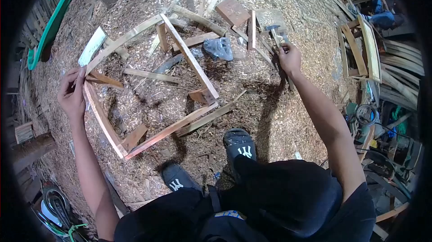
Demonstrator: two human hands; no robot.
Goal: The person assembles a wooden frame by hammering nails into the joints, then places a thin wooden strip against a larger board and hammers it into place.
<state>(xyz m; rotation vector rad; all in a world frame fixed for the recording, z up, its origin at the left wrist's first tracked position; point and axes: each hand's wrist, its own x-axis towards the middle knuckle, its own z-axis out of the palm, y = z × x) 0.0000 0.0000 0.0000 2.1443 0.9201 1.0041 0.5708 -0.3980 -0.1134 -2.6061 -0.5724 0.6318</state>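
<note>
Sawdust ground is carrying a wooden frame; left hand is pinching the frame's left corner, right hand is clasping a hammer right of the frame

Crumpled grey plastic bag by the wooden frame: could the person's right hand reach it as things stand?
Probably yes: the right hand is near the crumpled grey plastic bag, only flat wooden slats lying between, though it grips a metal-headed tool.
</note>
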